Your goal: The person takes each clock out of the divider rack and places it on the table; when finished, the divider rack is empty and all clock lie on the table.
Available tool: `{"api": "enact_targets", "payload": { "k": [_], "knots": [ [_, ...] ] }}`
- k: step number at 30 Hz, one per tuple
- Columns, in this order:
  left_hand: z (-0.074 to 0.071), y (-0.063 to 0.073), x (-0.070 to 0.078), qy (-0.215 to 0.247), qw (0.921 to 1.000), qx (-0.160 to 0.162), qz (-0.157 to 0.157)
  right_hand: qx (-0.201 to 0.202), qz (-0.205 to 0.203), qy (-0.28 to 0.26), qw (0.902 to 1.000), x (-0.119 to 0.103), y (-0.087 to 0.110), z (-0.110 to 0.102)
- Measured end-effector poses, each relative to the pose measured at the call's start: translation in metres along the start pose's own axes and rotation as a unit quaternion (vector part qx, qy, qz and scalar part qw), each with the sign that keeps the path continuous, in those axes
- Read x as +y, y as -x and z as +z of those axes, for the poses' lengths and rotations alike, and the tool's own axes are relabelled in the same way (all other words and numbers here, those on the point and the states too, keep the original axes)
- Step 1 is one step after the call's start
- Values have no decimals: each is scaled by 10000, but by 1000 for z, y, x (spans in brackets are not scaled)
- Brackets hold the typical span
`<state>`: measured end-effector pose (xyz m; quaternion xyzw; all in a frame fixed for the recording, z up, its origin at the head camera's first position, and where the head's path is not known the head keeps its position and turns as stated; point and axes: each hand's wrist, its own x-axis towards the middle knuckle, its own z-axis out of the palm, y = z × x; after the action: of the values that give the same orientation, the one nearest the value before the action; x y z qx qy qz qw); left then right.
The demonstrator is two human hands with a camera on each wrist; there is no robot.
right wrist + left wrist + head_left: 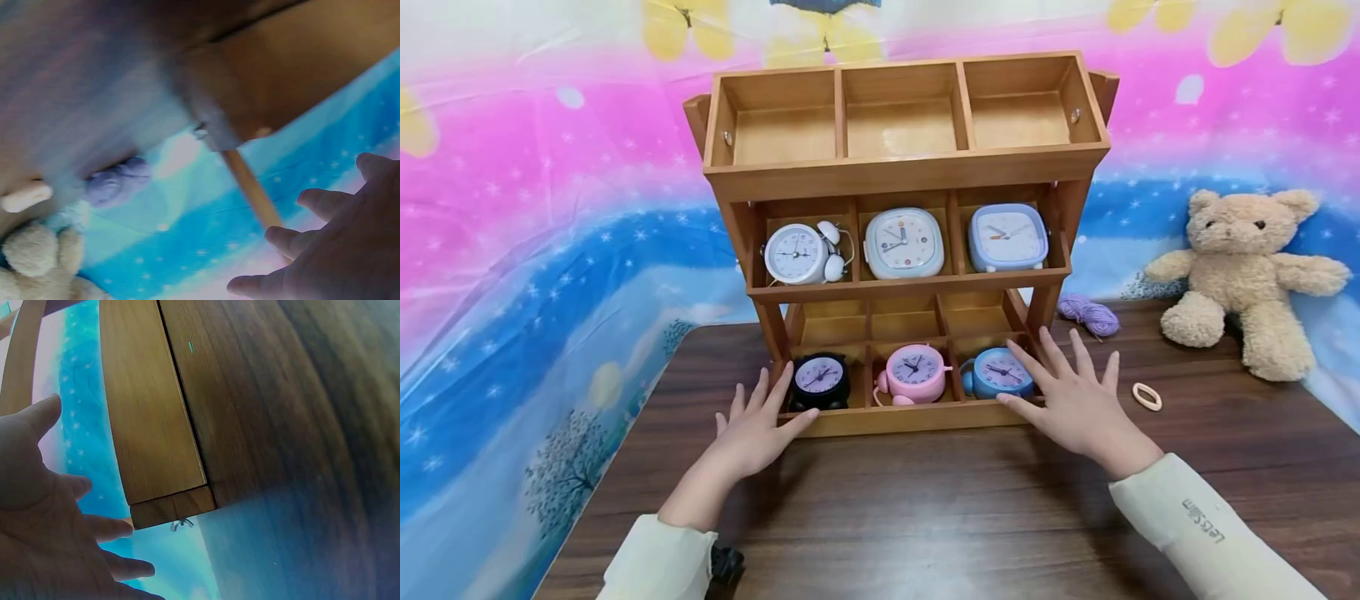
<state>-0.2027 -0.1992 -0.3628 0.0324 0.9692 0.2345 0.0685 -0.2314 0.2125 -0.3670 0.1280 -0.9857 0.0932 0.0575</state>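
A three-tier wooden shelf (910,167) stands on the table. My left hand (752,437), fingers spread, is at the lower left corner beside a black alarm clock (820,379). On the other side my right hand (1075,404) spreads its fingers over the lower right corner, overlapping a blue alarm clock (1002,372). Between them sits a pink alarm clock (916,367). The middle tier holds a white twin-bell clock (795,254), a pale rounded clock (904,242) and a lavender-blue square clock (1009,237). Neither hand holds anything.
To the right a beige teddy bear (1243,275) sits against the patterned backdrop cloth (1150,133). Purple yarn (1090,315) lies beside the shelf, and a small wooden ring (1147,397) is on the dark wooden table (910,508). The shelf's top tier has three bare compartments.
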Motion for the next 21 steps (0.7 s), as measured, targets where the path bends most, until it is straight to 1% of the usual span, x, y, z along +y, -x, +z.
{"api": "enact_targets", "payload": {
  "k": [5, 10, 16, 19, 21],
  "knots": [
    [-1, -6, -5, 121, 9999, 0, -21, 206, -420, 27, 9989, -28, -1, -9],
    [2, -13, -9, 204, 9998, 26, -83, 446, -1043, 48, 9935, -64, 0, -23],
    [6, -21, -8, -9, 9998, 141, -135, 919, -1809, 185, 9790, -107, -1, -43],
    [7, -25, -5, -54, 9997, 153, -194, 1119, -2124, 219, 9705, -127, -5, -51],
    [8, -27, -4, -63, 9995, 177, -248, 1185, -2314, 206, 9654, -140, -10, -56]
  ]
}}
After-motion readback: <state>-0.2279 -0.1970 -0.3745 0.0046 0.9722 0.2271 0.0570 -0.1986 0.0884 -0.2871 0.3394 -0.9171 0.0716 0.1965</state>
